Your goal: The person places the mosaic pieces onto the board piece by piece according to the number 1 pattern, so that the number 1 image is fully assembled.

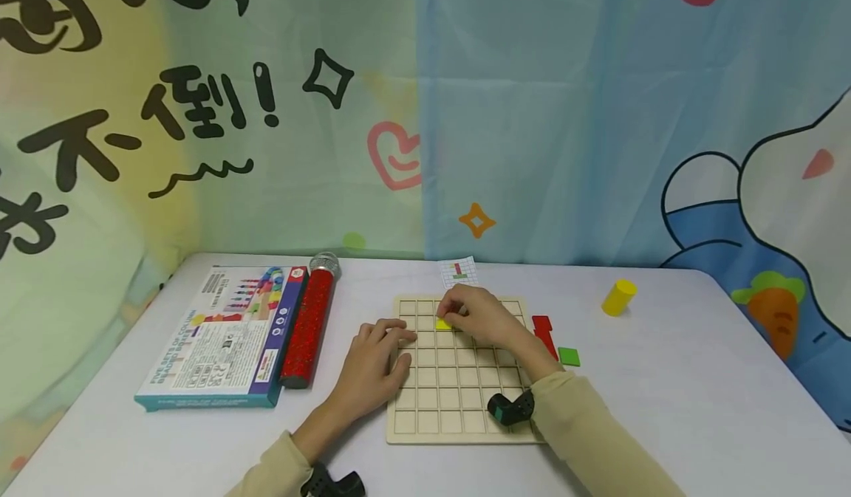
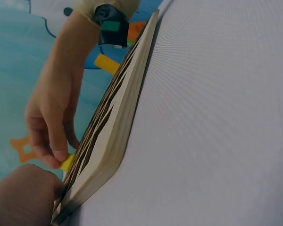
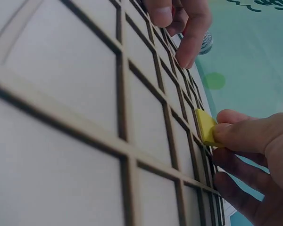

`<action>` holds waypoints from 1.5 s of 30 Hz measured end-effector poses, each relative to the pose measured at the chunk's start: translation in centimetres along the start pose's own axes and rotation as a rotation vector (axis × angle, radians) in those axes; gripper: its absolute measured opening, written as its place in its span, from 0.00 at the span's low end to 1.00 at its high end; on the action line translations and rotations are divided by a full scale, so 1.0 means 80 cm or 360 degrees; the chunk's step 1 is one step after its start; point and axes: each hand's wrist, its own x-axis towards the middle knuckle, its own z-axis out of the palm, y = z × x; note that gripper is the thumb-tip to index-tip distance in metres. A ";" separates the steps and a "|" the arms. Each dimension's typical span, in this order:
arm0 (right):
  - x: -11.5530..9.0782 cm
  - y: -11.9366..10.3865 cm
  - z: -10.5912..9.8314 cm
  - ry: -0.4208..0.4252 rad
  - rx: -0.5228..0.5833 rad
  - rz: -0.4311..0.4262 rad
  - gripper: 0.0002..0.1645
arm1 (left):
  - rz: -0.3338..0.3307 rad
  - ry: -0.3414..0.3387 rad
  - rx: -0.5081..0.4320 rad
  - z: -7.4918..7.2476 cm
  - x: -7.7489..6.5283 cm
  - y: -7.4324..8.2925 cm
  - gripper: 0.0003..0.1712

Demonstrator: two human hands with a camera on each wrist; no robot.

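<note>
A pale wooden board (image 1: 435, 399) with a raised grid lies flat on the table. Near its far side, my right hand (image 1: 480, 315) pinches a yellow square tile (image 3: 205, 127) between thumb and fingers. The tile is tilted against the grid lines in the right wrist view; whether it sits inside a cell I cannot tell. My left hand (image 1: 374, 362) is at the board's left edge, fingers relaxed and spread over the rim, holding nothing. In the left wrist view the left hand shows only in part.
Right of the board lie red pieces (image 1: 544, 334) and a green square tile (image 1: 569, 357). A yellow cylinder (image 1: 619, 297) stands farther right. Behind the board is a printed grid card (image 1: 459, 272). On the left are a red microphone (image 1: 309, 327) and a flat box (image 1: 206, 364).
</note>
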 end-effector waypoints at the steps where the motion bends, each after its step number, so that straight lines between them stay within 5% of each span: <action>1: 0.000 0.000 0.001 0.0002 -0.0021 -0.0007 0.04 | -0.0003 0.0001 -0.0005 0.000 0.000 0.000 0.14; 13: -0.010 -0.001 0.002 0.0034 0.0032 0.0014 0.05 | 0.0020 0.0036 0.0022 0.000 -0.004 0.000 0.13; 26: -0.051 0.032 -0.039 0.0155 0.0093 0.0101 0.10 | -0.0012 -0.0009 0.0005 -0.002 -0.001 -0.002 0.14; 38: -0.098 0.076 -0.073 0.0263 -0.0031 0.0363 0.11 | -0.0006 -0.0024 0.0015 -0.003 0.003 -0.003 0.14; 45: -0.113 0.091 -0.080 0.0199 -0.0203 0.0353 0.10 | -0.0030 -0.0013 -0.0015 0.001 0.000 -0.001 0.14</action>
